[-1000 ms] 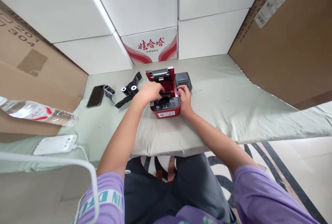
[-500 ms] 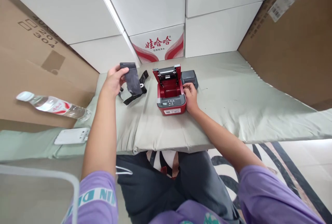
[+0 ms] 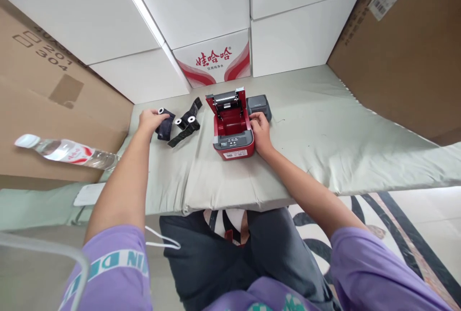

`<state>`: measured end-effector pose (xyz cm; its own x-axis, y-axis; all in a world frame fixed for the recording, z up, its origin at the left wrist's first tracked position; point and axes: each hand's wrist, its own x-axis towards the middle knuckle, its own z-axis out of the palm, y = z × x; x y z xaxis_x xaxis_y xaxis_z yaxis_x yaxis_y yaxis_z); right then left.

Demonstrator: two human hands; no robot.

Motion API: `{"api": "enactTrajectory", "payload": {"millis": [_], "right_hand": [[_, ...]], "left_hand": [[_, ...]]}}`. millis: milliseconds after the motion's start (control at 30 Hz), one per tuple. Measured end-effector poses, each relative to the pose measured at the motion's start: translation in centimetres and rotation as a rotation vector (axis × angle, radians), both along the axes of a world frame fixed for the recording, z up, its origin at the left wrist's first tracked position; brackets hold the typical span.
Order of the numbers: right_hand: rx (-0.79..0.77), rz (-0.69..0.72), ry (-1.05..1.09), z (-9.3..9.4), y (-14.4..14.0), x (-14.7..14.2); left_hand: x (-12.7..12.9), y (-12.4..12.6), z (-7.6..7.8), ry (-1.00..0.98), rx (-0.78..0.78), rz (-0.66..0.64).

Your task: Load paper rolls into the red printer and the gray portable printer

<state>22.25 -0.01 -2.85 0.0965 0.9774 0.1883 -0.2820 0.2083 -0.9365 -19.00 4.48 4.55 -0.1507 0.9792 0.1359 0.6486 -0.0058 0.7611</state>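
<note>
Left hand [image 3: 149,119] has a black roll [image 3: 169,123] between its fingers, loose strip [image 3: 164,133] pointing toward the bench [image 3: 309,114]'s front edge. Right hand [image 3: 261,134]'s against the printer [image 3: 235,140], can't tell if gripping; bench stretches wide right of those fingers.

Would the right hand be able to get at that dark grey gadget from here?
Probably yes: the right hand, against the side of the red machine, is very close to the dark grey gadget, and nothing seems to stand between them.
</note>
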Motion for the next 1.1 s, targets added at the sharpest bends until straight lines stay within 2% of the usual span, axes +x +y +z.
{"api": "enactTrajectory", "payload": {"millis": [100,167,200,267,333,367,433,500,567,733,867,1000,1100], "right_hand": [[-0.014,0.009,0.004,0.1,0.0,0.0],[-0.015,0.012,0.002,0.1,0.0,0.0],[-0.013,0.012,0.002,0.1,0.0,0.0],[-0.009,0.011,0.009,0.0,0.0,0.0],[-0.003,0.010,0.020,0.0,0.1,0.0],[-0.002,0.011,0.023,-0.1,0.1,0.0],[-0.004,0.010,0.018,-0.1,0.2,-0.1],[-0.009,0.009,0.009,-0.1,0.2,-0.1],[-0.010,0.008,0.008,-0.1,0.2,-0.1],[-0.004,0.017,0.003,-0.1,0.1,-0.1],[-0.011,0.014,-0.011,-0.1,0.2,-0.1],[-0.017,0.006,0.008,0.1,0.2,-0.1],[-0.020,0.005,0.020,0.2,0.2,-0.1]], "left_hand": [[0.9,-0.2,-0.1,0.179,-0.163,0.262],[1.9,-0.6,0.1,0.317,-0.257,0.374],[2.4,-0.8,0.3,0.381,-0.255,0.413],[3.3,-1.2,0.8,0.465,-0.126,0.451],[4.1,-1.4,1.3,0.446,0.017,0.414],[4.5,-1.5,1.5,0.439,0.026,0.356],[5.3,-1.8,2.0,0.509,-0.054,0.143],[6.2,-2.2,2.3,0.711,-0.140,-0.043],[7.1,-2.6,2.5,0.908,-0.165,-0.110],[8.5,-2.5,2.1,1.068,-0.201,-0.136],[8.7,-2.1,1.4,1.139,-0.281,-0.090],[8.2,-2.4,0.9,1.059,-0.302,-0.058],[7.7,-2.3,0.9,0.843,-0.153,0.088]]}}
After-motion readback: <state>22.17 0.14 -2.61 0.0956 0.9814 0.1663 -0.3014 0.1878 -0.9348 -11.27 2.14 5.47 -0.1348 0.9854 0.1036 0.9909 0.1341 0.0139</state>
